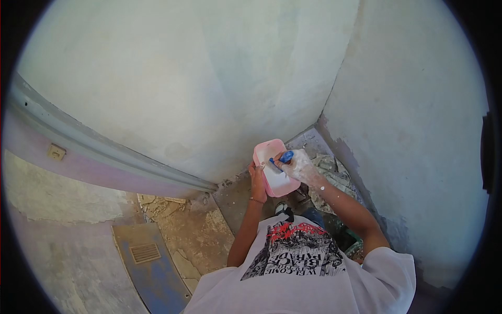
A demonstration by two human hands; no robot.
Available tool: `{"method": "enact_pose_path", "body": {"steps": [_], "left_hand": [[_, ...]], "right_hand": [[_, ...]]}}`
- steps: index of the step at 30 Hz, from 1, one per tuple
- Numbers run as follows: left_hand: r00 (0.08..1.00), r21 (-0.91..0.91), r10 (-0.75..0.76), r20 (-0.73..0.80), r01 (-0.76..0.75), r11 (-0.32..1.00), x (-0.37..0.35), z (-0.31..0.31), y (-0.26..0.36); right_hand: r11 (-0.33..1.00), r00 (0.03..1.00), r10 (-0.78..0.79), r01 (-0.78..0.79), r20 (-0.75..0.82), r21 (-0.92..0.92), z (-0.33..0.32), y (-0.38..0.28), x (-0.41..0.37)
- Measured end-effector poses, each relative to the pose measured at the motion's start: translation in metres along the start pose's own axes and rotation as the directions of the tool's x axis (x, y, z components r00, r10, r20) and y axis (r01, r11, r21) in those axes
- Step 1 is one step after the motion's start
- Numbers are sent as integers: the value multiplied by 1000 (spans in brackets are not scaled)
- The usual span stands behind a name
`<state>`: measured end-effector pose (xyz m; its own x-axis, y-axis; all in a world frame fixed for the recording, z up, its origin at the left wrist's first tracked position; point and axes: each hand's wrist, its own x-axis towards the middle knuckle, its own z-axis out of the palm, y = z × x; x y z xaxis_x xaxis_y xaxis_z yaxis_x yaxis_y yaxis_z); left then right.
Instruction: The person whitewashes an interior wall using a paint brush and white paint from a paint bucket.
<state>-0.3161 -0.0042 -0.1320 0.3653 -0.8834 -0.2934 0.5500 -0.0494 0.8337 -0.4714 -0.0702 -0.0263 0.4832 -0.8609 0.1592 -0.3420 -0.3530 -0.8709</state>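
Note:
A pink plastic tub (259,152) with white paste (278,183) inside is held in front of my body. My left hand (257,182) is closed on the tub's left side, the thumb near its rim. Over the tub, my right hand (300,166), smeared with white, grips a blue-handled scraper (286,156). The scraper's working end is down at the paste, and my fingers partly hide it.
A pale wall (157,78) rises ahead and meets another wall (418,104) at a corner on the right. Crumpled sacking (332,178) lies on the floor there. At left are a door frame (104,157), a wall socket (56,152) and a blue-brown panel with a vent (151,272).

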Motion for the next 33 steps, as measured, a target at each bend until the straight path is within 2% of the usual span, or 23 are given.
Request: {"method": "enact_pose_path", "body": {"steps": [2, 3, 5, 7, 9, 10, 12, 13, 15, 16, 18, 19, 21, 22, 24, 25, 27, 28, 29, 30, 31, 33], "left_hand": [[999, -48, -1, 46, 3, 999, 2, -7, 6], [995, -95, -4, 98, 14, 995, 2, -11, 9], [994, -89, -13, 110, 23, 996, -1, -7, 18], [992, -79, -17, 122, 27, 997, -2, -6, 21], [987, -129, -20, 162, 42, 991, -3, -2, 24], [987, -129, -15, 160, 36, 991, -3, 2, 24], [984, -133, -28, 176, 52, 990, -7, 12, 26], [985, -134, -23, 173, 47, 990, -10, 16, 28], [978, -103, 29, 208, -7, 995, -18, 22, 35], [978, -102, 33, 207, -12, 995, -19, 25, 37], [975, -62, 57, 216, -45, 997, -23, 32, 42], [975, -59, 57, 215, -46, 997, -25, 36, 45], [970, -141, 56, 237, -22, 990, -29, 45, 49], [969, -141, 56, 239, -23, 990, -29, 48, 49], [978, -190, 101, 184, -66, 980, -31, 54, 50], [978, -194, 101, 181, -65, 979, -32, 56, 53], [982, -194, 155, 106, -132, 972, -40, 62, 56], [982, -197, 159, 98, -138, 971, -41, 62, 53], [970, -106, 237, 56, -230, 967, -40, 62, 49], [949, -8, 314, 23, -314, 949, -43, 65, 48], [948, -6, 317, 17, -317, 949, -46, 67, 48], [922, 99, 385, -29, -381, 919, -52, 72, 48]], "right_hand": [[950, 976, 213, -217, 42, 225, -11, 1, 9], [950, 976, 213, -218, 47, 223, -19, -5, 15], [889, 955, 278, -298, 106, 349, -46, -24, 25], [894, 957, 274, -290, 96, 341, -61, -33, 35], [959, 965, 191, -222, 177, 177, -73, -31, 46], [960, 966, 186, -217, 179, 178, -75, -27, 51], [982, 939, 137, -170, 315, 78, -75, -20, 58], [983, 938, 133, -166, 319, 79, -76, -20, 59], [994, 953, -109, 100, 283, 48, -77, -27, 60], [993, 952, -114, 105, 284, 49, -81, -32, 62], [970, 911, -228, 241, 344, 3, -91, -42, 66], [970, 911, -229, 242, 343, 5, -94, -46, 65], [924, 847, -337, 381, 411, -29, -100, -53, 66], [924, 848, -337, 381, 410, -30, -104, -55, 65], [860, 802, -429, 503, 415, -82, -108, -58, 57], [860, 801, -427, 503, 420, -83, -108, -61, 53], [908, 883, -364, 407, 298, -97, -112, -64, 37], [907, 878, -368, 412, 306, -93, -111, -66, 30], [975, 954, -215, 220, 207, -2, -110, -67, 23], [994, 992, -38, 25, 123, 108, -110, -67, 18], [994, 991, -40, 26, 128, 110, -111, -65, 17], [999, 997, -54, 54, 54, -6, -111, -55, 15]]}}
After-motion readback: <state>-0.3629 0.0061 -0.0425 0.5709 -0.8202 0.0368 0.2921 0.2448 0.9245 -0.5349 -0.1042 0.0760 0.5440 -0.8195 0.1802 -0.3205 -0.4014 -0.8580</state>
